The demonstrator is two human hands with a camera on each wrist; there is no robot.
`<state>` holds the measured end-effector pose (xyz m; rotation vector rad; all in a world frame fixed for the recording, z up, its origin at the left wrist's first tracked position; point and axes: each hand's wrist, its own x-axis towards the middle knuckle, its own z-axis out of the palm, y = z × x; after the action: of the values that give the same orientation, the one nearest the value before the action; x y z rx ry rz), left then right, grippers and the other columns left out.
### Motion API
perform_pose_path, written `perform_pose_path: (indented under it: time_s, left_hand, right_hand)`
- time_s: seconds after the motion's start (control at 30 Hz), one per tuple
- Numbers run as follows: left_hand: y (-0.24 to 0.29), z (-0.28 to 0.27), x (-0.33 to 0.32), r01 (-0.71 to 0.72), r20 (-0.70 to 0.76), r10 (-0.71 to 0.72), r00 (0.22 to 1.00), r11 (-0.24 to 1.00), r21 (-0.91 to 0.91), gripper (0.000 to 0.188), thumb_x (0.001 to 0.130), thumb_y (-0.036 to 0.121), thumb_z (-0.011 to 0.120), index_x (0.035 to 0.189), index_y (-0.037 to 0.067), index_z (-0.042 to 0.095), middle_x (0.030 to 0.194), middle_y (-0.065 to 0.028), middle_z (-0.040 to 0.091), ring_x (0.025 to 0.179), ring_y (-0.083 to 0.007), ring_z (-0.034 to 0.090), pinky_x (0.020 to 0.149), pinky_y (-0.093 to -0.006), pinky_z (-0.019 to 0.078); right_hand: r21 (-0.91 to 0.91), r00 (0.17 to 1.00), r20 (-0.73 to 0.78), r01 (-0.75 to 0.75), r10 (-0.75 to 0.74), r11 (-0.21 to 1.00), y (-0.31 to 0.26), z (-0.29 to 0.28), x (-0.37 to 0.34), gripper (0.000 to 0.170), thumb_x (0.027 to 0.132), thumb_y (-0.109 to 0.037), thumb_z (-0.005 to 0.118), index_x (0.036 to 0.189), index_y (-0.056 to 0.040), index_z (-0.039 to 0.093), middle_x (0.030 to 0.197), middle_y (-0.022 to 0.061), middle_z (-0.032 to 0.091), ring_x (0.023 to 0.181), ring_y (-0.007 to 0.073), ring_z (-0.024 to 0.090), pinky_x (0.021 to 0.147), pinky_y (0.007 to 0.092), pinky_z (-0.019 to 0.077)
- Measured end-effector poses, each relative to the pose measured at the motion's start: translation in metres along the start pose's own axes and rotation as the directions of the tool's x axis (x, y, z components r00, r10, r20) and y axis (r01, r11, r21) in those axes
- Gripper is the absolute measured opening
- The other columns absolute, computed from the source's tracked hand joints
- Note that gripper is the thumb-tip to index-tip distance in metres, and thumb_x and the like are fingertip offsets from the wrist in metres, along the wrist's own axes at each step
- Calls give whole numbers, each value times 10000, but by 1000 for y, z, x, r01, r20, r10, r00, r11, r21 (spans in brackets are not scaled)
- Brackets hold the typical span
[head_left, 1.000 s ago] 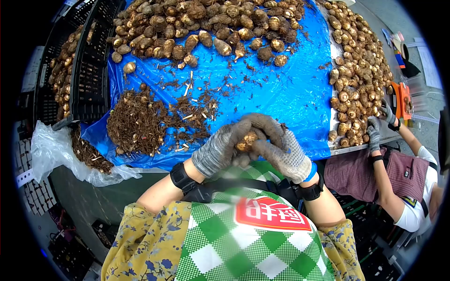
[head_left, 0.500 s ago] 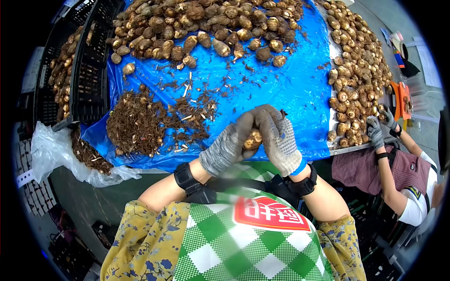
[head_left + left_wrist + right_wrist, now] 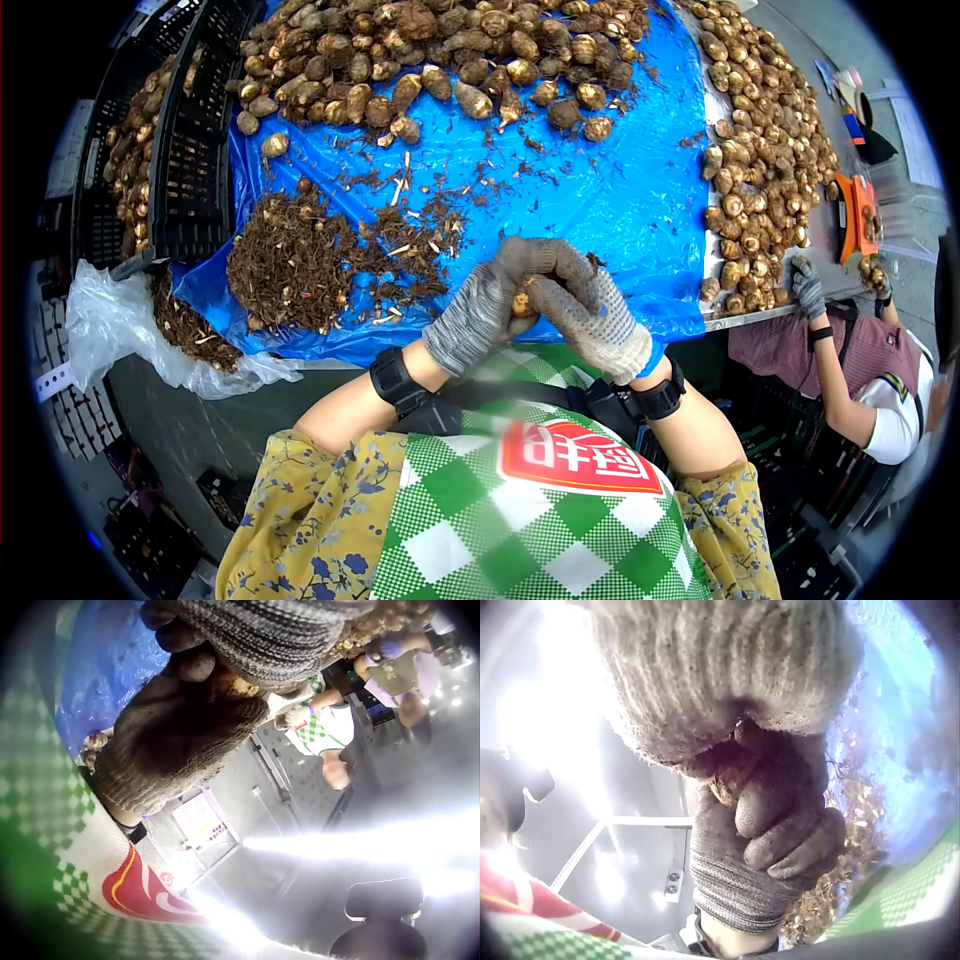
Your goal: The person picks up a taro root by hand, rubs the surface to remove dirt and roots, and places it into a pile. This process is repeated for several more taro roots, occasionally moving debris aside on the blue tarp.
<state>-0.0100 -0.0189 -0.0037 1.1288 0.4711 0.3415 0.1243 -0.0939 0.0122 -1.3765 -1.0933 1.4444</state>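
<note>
Both gloved hands meet over the near edge of the blue sheet (image 3: 640, 225) in the head view, around one small brown taro (image 3: 521, 302). My left hand (image 3: 472, 315), in a grey knit glove, grips the taro from the left with curled fingers. From the right, my right hand (image 3: 592, 312) holds it too, its thumb lying across the top. The gloves hide most of the taro. Only a pale brown patch of the taro (image 3: 721, 790) shows between the gloves in the right wrist view.
A large heap of taros (image 3: 440, 45) lies at the back of the sheet, cleaned-looking taros (image 3: 765, 170) at right. Root scraps (image 3: 290, 262) are piled front left beside black crates (image 3: 195, 150). Another person's gloved hand (image 3: 808, 287) is at the right, near an orange scale (image 3: 856, 215).
My hands turn the taro between them, and the right thumb now covers more of it. The other person's hands have drawn back from the right pile, one now holding taros.
</note>
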Motion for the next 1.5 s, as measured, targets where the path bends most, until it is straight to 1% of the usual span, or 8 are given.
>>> perform_pose_path:
  time_s: [0.17,0.5,0.7,0.87,1.13,1.2,1.43,1.5]
  left_hand:
    - [-28,-4,-11,-95,-40,99,994,990,100,306,947,172,550,1207,13,527,1056,-76,590,970,-162,551,899,-310,454]
    - [-7,-12,-9,180,88,-162,983,945,-273,390,889,255,512,1206,30,531,993,-60,593,807,-148,519,739,-282,430]
    - [-50,-1,8,-357,-125,481,868,778,517,671,890,620,303,1107,50,581,817,-5,583,542,-66,415,498,-214,336]
    - [-20,-21,-1,-100,210,94,973,995,19,431,783,113,657,1189,23,542,1081,-111,604,955,-228,586,829,-313,466]
    - [11,-15,-14,226,176,-188,966,946,-233,750,941,671,183,1137,70,586,845,26,555,574,-12,384,471,-142,295]
    - [10,-17,-10,276,216,-211,953,899,-339,583,962,562,349,1124,55,587,874,-5,571,626,-55,456,522,-181,375]
    - [-48,-22,-9,-205,112,175,978,906,372,609,727,34,730,1265,30,444,1041,-127,566,956,-256,572,854,-371,482]
    - [-45,-15,-15,-308,96,302,948,804,508,704,695,-17,739,1305,36,392,1072,-140,553,1007,-276,569,897,-394,474]
  right_hand:
    - [-455,957,-53,232,-286,859,24,-6,-2,258,869,-106,525,1094,1,590,1041,191,601,884,340,602,763,396,491]
    - [94,991,-133,43,-31,995,4,-1,-2,231,957,-173,484,1049,1,606,1012,116,625,919,212,621,775,324,502]
    - [136,994,-16,-106,109,985,1,-1,-3,159,894,-81,594,1023,12,588,922,79,644,857,151,613,766,290,506]
    - [89,995,56,-81,77,993,-11,-3,-7,200,905,-90,579,1078,10,588,950,79,642,862,160,617,781,285,503]
    - [172,999,5,-35,35,984,-7,-7,-9,270,916,-81,532,1161,21,581,1177,110,578,1010,185,599,854,305,496]
    - [307,996,9,-84,85,948,-10,0,-9,247,906,-62,545,1134,25,582,1158,114,581,997,162,596,840,293,497]
    - [149,997,-6,-77,79,986,-3,5,-7,147,865,-40,582,1008,-5,580,1080,132,606,951,166,611,805,315,509]
    - [-226,989,-34,130,-141,965,6,-2,-8,157,859,-61,578,1010,-25,590,1052,142,610,939,233,617,808,345,505]
